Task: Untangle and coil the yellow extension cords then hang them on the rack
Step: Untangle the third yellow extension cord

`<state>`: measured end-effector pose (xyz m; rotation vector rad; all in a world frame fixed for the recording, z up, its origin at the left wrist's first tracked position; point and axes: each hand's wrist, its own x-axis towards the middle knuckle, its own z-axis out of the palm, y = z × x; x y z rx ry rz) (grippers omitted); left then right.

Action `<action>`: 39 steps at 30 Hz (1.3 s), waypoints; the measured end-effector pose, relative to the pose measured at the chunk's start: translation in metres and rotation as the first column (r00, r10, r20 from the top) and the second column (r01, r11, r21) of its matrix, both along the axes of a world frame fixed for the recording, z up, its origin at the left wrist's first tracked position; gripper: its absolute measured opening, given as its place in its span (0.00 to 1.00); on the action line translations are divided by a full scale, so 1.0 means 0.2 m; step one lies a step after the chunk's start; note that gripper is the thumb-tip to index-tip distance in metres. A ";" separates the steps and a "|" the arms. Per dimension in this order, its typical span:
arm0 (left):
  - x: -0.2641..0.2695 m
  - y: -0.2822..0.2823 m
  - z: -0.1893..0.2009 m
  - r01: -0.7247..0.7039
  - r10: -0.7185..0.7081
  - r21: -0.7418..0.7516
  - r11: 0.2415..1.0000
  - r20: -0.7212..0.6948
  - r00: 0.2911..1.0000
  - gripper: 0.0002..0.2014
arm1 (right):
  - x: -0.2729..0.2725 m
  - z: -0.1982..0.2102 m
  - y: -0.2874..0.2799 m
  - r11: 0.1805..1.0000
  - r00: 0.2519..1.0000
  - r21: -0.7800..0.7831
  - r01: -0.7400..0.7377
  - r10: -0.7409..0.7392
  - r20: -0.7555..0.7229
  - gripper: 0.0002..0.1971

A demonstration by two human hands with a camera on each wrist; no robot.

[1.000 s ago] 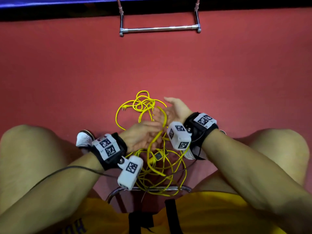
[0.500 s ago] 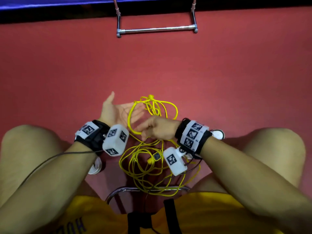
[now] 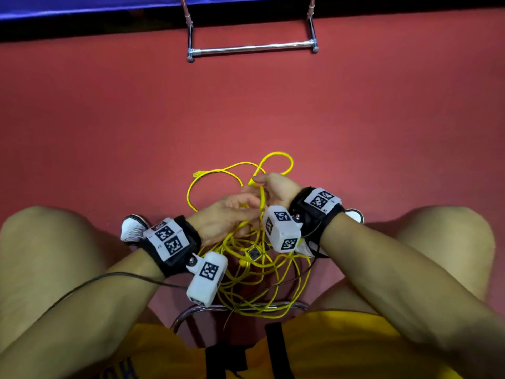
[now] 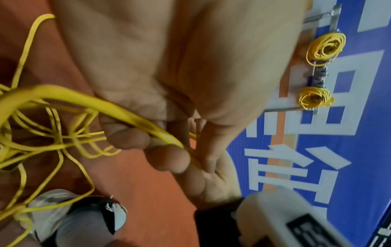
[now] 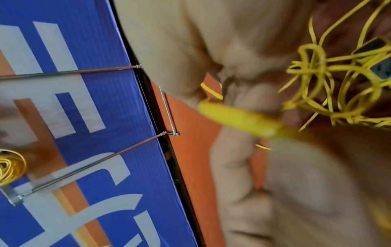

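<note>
STEP: untangling, coiling not begun | CORDS: yellow extension cords (image 3: 254, 258) bunched between knees above floor (image 3: 355, 119) | LEFT: left hand (image 3: 226, 214) curled round strand | RIGHT: right hand (image 3: 276, 187) pinching loop | NEXT: probably draw free plug end (image 3: 197, 174) through, wind coil, reach rack (image 3: 252, 47)

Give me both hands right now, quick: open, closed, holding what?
Left hand: closed, fingers curled round a strand of the yellow cord.
Right hand: cord runs across its fingers; whether it grips cannot be told.
</note>
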<state>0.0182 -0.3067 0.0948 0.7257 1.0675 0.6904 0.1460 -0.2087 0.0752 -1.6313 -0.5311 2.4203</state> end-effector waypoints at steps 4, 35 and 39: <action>0.03 -0.01 -0.02 0.016 -0.023 -0.065 0.998 -0.108 0.994 0.09 | 0.03 -0.04 0.11 0.887 0.888 0.112 0.448 -0.456 0.055 0.11; -0.12 0.12 -0.06 -0.410 0.401 -0.281 0.868 -0.093 0.912 0.14 | -0.02 0.17 -0.04 0.707 0.991 0.702 -0.090 0.133 -0.006 0.11; -0.18 0.18 0.00 -0.438 0.524 -0.321 0.840 0.263 0.810 0.25 | -0.06 0.17 -0.14 0.685 0.950 0.685 -0.247 0.311 0.031 0.10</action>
